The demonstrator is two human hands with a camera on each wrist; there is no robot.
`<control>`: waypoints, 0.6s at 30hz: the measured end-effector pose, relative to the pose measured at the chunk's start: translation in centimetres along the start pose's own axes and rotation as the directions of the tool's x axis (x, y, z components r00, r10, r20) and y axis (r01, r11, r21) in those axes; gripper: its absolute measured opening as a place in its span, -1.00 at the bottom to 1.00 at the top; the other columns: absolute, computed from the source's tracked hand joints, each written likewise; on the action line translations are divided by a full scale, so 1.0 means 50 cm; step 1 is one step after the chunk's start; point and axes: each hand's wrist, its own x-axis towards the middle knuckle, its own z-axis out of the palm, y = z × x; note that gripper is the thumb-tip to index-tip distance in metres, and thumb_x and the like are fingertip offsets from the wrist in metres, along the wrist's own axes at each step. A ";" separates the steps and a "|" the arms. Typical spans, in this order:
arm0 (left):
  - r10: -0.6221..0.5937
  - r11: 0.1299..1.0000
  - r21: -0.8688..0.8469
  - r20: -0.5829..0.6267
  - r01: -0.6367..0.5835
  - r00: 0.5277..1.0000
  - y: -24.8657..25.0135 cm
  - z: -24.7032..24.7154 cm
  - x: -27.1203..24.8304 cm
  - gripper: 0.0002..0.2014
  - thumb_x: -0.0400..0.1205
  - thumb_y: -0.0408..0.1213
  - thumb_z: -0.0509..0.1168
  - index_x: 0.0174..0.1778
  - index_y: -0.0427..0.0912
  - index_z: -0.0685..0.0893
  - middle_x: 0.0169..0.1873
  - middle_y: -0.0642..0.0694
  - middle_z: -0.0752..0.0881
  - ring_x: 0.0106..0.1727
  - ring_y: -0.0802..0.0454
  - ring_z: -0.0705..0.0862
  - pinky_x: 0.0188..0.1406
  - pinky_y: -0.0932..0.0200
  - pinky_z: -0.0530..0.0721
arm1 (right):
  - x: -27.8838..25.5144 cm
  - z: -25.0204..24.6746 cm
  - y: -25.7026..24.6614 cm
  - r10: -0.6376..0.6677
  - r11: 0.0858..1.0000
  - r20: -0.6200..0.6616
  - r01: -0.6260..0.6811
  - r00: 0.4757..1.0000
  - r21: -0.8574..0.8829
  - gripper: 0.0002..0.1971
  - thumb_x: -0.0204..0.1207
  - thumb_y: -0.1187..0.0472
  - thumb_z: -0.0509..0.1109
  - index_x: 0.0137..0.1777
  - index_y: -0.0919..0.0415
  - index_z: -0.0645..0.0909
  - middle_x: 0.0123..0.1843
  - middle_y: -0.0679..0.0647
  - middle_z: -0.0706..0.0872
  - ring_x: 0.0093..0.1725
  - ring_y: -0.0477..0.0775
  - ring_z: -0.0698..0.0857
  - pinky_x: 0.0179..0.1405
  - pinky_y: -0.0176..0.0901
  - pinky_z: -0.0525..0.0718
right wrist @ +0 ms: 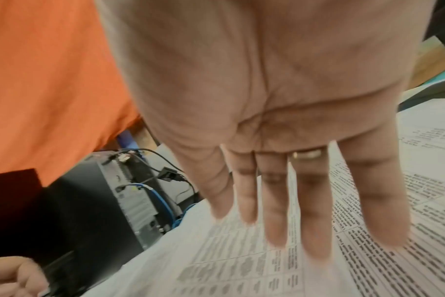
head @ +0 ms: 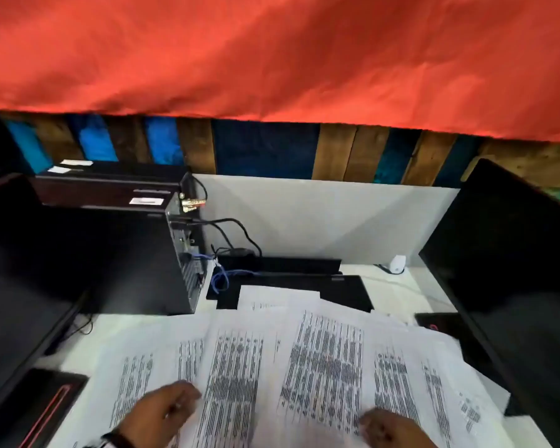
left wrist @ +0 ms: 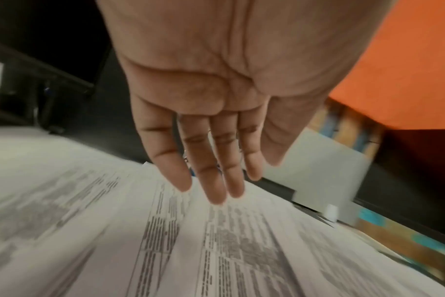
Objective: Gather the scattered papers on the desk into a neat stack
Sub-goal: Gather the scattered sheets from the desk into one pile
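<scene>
Several printed sheets of paper lie fanned out and overlapping across the white desk. My left hand hovers over the left part of the spread. In the left wrist view its fingers are straight and hold nothing above the sheets. My right hand is over the lower right sheets. The right wrist view shows its fingers stretched out, a ring on one, just above the printed paper. I cannot tell if either hand touches the paper.
A black computer case with cables stands at the left, beside a dark monitor. Another black monitor stands at the right. A flat black device lies behind the papers, partly covered. Red cloth hangs above.
</scene>
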 end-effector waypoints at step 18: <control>-0.194 0.976 -0.076 0.103 0.202 0.976 0.082 0.151 0.130 -0.50 0.59 -0.20 0.32 0.41 -0.23 0.36 0.30 -0.24 0.62 0.19 -0.09 0.60 0.17 0.13 0.54 | 0.132 0.080 -0.167 0.019 0.999 0.031 -0.020 0.999 0.032 -0.26 0.42 0.18 0.49 0.59 0.07 0.28 0.47 0.15 0.35 0.44 0.23 0.51 0.36 -0.06 0.55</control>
